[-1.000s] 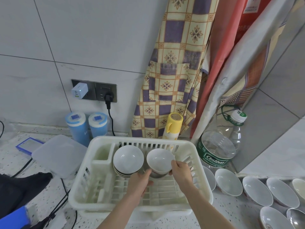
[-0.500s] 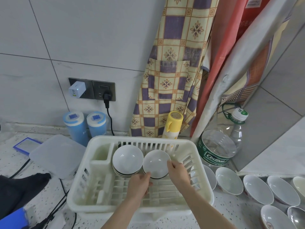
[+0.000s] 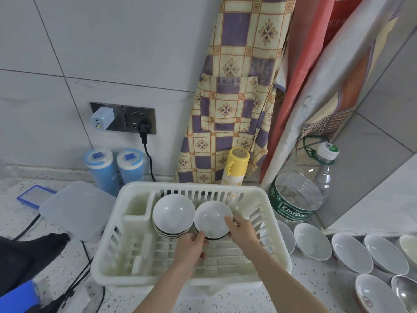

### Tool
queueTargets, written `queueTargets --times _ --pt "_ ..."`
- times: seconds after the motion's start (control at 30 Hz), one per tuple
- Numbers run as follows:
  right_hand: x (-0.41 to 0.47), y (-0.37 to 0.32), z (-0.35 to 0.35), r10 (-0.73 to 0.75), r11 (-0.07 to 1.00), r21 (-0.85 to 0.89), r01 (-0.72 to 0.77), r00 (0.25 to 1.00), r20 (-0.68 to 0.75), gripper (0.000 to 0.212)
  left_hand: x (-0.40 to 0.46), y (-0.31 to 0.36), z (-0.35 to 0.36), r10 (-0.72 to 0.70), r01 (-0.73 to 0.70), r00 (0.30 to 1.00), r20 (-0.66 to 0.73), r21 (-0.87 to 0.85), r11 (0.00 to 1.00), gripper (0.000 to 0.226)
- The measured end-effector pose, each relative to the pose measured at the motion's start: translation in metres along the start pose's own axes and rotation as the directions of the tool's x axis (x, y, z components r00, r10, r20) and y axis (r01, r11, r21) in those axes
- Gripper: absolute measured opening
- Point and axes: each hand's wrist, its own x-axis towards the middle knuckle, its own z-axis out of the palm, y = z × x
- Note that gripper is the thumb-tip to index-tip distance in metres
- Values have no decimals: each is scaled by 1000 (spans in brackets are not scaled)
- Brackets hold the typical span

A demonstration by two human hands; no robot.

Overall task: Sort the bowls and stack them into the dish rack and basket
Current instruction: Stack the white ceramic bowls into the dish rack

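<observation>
Both hands inside the white dish rack (image 3: 108, 251), gripping one white bowl (image 3: 212, 219) tilted on its edge toward the camera. Left hand (image 3: 190, 249) under the bowl's lower left rim, fingers curled up against it; right hand (image 3: 242, 230) on the right rim, thumb over the inner edge, fingers wrapped behind. Held bowl just beside a stack of bowls (image 3: 173, 214), also tilted on edge, dark stripes showing on the outsides; whether the two touch, unclear. Stack leaning next to the rack's upright cutlery compartment (image 3: 137, 205) at the back left. Rack resting on a speckled counter (image 3: 320, 288). More white bowls to the right of the rack, lying on the counter: nearest one (image 3: 312, 241) close to the rack's right wall, then a row (image 3: 370, 255) running off toward the right edge, plus one with a red mark (image 3: 374, 294) in front. Large clear water bottle (image 3: 297, 197) with green label standing behind those bowls. Yellow flask (image 3: 235, 166) just behind the rack's back wall, in front of a hanging checked apron (image 3: 234, 91). Two blue tubs (image 3: 114, 168) against the tiled wall, below a wall socket (image 3: 135, 120) with a white charger (image 3: 101, 118) and a black plug (image 3: 144, 129). Frosted plastic lid (image 3: 76, 206) lying left of the rack, dark cloth (image 3: 20, 256) at the lower left.
</observation>
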Motion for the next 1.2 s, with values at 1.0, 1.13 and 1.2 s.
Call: queueTargets --times 1.0,1.13,1.2 --pt "-120 7 -136 -86 867 470 166 978 -188 19 -128 -7 36 245 -231 963 116 -123 965 15" --pt "-113 53 -184 79 838 540 83 960 -270 17 -146 -17 106 143 -133 945 295 -55 990 22" --pt "-103 81 -201 211 829 558 -41 946 -245 14 -145 -20 143 44 -49 930 364 5 999 24"
